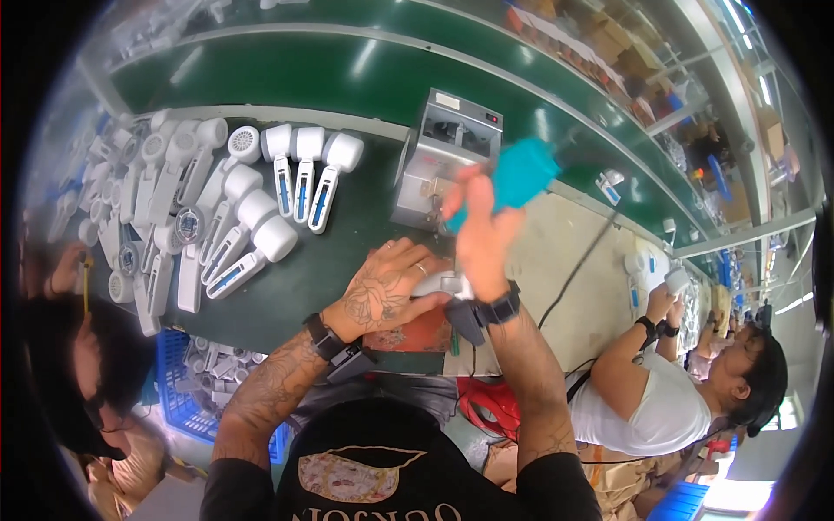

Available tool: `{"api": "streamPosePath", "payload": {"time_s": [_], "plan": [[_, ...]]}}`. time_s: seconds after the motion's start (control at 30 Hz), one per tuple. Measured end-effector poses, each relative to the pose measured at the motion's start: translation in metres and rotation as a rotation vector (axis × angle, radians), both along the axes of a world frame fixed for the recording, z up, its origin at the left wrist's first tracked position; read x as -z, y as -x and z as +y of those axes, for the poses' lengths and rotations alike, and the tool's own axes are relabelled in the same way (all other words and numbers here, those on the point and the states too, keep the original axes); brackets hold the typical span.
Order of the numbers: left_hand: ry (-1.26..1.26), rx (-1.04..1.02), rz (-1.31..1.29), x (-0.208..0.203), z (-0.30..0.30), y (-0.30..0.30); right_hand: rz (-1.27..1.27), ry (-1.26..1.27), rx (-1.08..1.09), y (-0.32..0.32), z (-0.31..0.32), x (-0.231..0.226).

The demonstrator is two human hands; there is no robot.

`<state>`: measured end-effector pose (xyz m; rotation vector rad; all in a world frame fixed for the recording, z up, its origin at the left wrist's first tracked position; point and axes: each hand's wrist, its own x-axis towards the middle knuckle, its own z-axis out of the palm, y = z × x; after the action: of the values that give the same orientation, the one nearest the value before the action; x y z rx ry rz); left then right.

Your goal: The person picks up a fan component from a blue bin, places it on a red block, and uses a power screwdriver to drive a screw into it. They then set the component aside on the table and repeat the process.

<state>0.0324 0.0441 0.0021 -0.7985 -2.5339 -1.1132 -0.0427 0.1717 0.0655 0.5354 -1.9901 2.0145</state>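
My left hand (391,282) is closed over a whitish-grey plastic part (441,285), low above the bench; most of the part is hidden by fingers. Just right of it, my right hand (486,230) grips a teal tool (526,174), smeared by motion, which looks like an electric screwdriver. Its lower end is near the front of a grey metal box (408,187), seemingly a screw feeder, where the fingers partly cover the view. Under my left hand lies a reddish-brown pad (407,337) on the green bench top.
Several white handheld units with round heads (261,239) lie in rows and piles on the left. A blue basket (178,391) of grey parts stands below the bench. A black cable (580,265) crosses the pale board (556,226). Co-workers sit at both sides, one in a white shirt (647,404).
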Motion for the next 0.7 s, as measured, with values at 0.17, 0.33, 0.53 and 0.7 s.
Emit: {"api": "streamPosePath", "payload": {"time_s": [0.17,0.33,0.53,0.7], "plan": [[-0.021,0.004,0.004,-0.002,0.001,0.002,-0.071,0.052,0.057,-0.036,0.032,-0.005],[-0.024,-0.002,0.012,-0.003,0.001,0.002,-0.070,0.054,0.037,-0.044,0.038,0.002],[-0.031,-0.005,0.015,-0.003,0.003,0.001,-0.080,0.078,0.034,-0.044,0.040,0.015],[0.002,-0.017,-0.074,-0.004,0.003,0.000,-0.059,0.121,-0.037,-0.040,0.041,0.029]]}}
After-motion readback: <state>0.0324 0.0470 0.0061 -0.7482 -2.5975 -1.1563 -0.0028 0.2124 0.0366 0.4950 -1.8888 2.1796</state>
